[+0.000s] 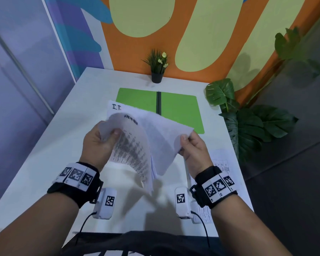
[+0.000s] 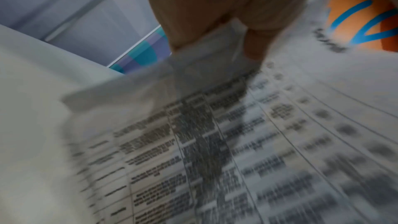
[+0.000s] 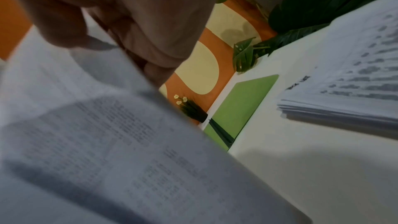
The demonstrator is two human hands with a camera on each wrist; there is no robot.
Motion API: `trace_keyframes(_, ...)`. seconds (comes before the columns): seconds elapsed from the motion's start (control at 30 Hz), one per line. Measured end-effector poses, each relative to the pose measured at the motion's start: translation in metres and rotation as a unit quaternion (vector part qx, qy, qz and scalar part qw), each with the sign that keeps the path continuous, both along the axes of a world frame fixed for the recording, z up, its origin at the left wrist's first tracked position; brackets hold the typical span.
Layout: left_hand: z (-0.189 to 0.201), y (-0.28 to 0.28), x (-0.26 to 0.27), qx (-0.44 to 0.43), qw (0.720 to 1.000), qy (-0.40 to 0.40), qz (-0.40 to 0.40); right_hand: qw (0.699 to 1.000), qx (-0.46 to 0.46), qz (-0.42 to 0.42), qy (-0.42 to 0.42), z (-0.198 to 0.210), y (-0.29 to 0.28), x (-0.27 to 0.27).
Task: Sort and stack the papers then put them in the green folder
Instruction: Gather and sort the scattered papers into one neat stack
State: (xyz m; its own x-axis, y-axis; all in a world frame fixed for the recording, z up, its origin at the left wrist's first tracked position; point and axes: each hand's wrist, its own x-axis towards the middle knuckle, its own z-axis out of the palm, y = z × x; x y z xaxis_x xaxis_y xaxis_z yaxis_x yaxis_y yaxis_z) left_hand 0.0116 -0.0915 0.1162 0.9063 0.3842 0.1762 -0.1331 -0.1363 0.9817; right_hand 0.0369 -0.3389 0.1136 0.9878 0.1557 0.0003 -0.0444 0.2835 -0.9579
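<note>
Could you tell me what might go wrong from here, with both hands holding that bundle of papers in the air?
The left hand and right hand pinch only the top corners of the held papers, so loose sheets could slip out and fan across the table. They might also land on the sorted stack at the right edge and mix or nudge it off. The papers bend sharply, so creasing is possible before they reach the green folder.
</note>
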Motion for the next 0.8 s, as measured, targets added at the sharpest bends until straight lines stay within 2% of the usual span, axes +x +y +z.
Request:
trace_keyframes(0.17,0.000,0.001,0.000,0.071,0.990,0.034,0.115,0.989,-0.059,0.139,0.007,0.000,-0.003,-0.005)
trace_keyframes(0.27,0.005,-0.003,-0.003,0.089,0.988,0.039,0.123,0.980,-0.106,0.170,0.006,-0.001,0.004,-0.011)
trace_keyframes(0.3,0.006,-0.004,-0.005,0.086,0.989,0.039,0.110,0.979,-0.133,0.153,0.013,-0.002,0.008,-0.013)
trace_keyframes(0.37,0.004,-0.006,-0.006,0.077,0.994,0.030,0.068,0.984,-0.166,0.068,0.018,-0.005,0.013,-0.012)
trace_keyframes(0.43,-0.002,-0.007,-0.007,0.033,0.999,0.016,0.030,0.988,-0.154,-0.026,0.007,-0.006,0.014,-0.010)
trace_keyframes(0.5,-0.008,-0.008,-0.009,-0.038,0.999,0.005,-0.007,0.989,-0.123,-0.077,-0.001,-0.006,0.015,-0.010)
trace_keyframes(0.67,-0.030,-0.015,-0.019,-0.091,0.995,0.020,-0.046,0.987,-0.135,-0.085,-0.001,-0.011,0.019,-0.019)
trace_keyframes(0.8,-0.052,-0.014,-0.027,-0.058,0.994,0.085,-0.042,0.983,-0.167,-0.072,0.014,-0.028,0.017,-0.024)
